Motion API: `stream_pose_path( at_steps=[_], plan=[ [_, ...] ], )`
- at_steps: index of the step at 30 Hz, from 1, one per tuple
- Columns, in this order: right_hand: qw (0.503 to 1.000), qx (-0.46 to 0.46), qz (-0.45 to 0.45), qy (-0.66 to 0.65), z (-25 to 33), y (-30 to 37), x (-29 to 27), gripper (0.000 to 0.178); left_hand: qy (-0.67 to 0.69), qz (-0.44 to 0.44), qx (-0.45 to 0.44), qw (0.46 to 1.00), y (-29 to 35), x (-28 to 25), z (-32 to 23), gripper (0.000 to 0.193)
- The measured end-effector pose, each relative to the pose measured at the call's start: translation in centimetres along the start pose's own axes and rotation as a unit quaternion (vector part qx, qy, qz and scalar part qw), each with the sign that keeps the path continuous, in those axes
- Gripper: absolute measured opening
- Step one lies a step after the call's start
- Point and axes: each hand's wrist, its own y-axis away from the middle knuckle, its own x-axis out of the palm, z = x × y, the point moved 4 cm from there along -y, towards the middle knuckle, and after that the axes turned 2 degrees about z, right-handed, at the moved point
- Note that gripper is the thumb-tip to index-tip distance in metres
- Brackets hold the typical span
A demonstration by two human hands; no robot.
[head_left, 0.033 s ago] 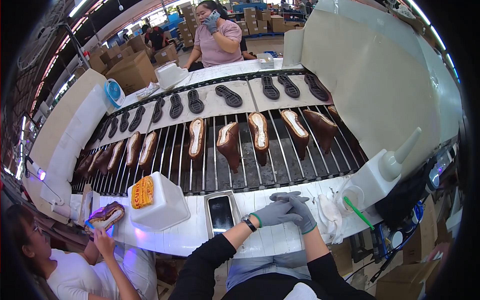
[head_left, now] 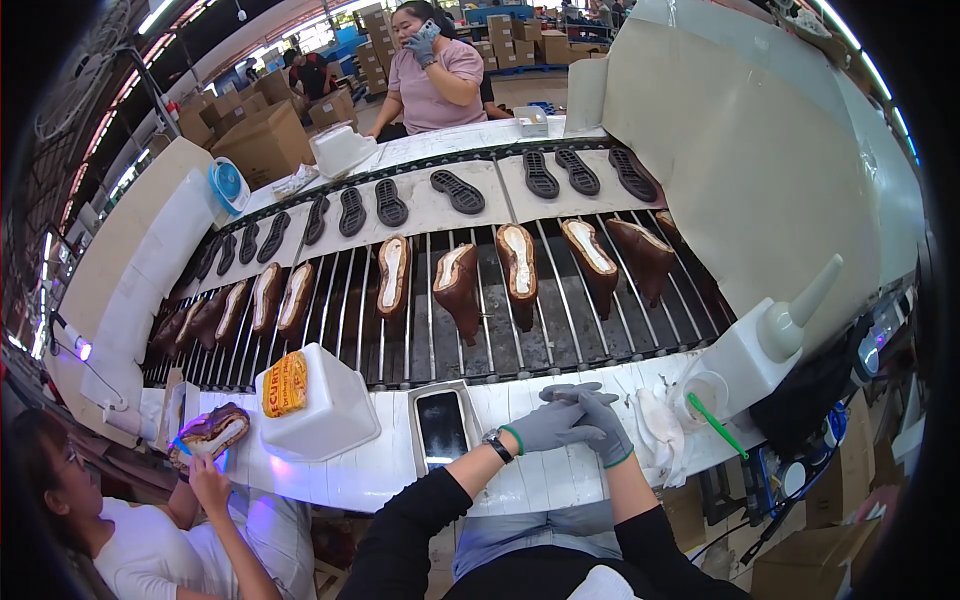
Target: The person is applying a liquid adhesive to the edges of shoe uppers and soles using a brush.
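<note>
Both hands wear grey gloves and rest crossed over each other at the near edge of the white worktable [head_left: 530, 480]. My left hand [head_left: 550, 427] lies across the other, its fingers outstretched toward the right. My right hand [head_left: 607, 432] meets it, fingers extended to the left, partly overlapped. No object shows in either. Just left of them a dark-screened phone [head_left: 441, 427] lies in a shallow tray. To their right are a crumpled white cloth [head_left: 660, 428] and a small tub [head_left: 704, 398] with a green-handled brush [head_left: 716, 425].
Beyond the table, brown shoe uppers [head_left: 394, 275] stand bottom-up on a roller conveyor [head_left: 430, 355]; black soles [head_left: 391, 203] lie on a raised strip behind. A white container [head_left: 335, 425] and a white spouted bottle [head_left: 760, 350] flank me. A co-worker [head_left: 150, 540] at left works on a shoe.
</note>
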Motion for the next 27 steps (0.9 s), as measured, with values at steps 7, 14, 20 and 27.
stream_pose_path(
  at_steps=[7, 14, 20, 27],
  plan=[
    [0.999, -0.029, 0.021, 0.009, 0.8, 0.1, 0.8, 0.043, 0.005, -0.001, 0.002, 1.0, -0.1, -0.1, -0.1, 0.064],
    [0.999, -0.032, 0.022, 0.01, 1.0, 0.2, 0.7, 0.045, 0.01, -0.013, 0.027, 1.0, -0.5, 0.4, 1.3, 0.064],
    [0.999, -0.036, 0.029, 0.009, 0.9, 0.1, 0.7, 0.044, 0.021, -0.011, 0.022, 0.999, -0.7, 0.5, 1.7, 0.064],
    [0.999, -0.035, 0.032, 0.011, 0.9, 0.1, 0.5, 0.042, 0.03, 0.002, 0.004, 1.0, -0.5, 0.1, 0.7, 0.063]
  ],
)
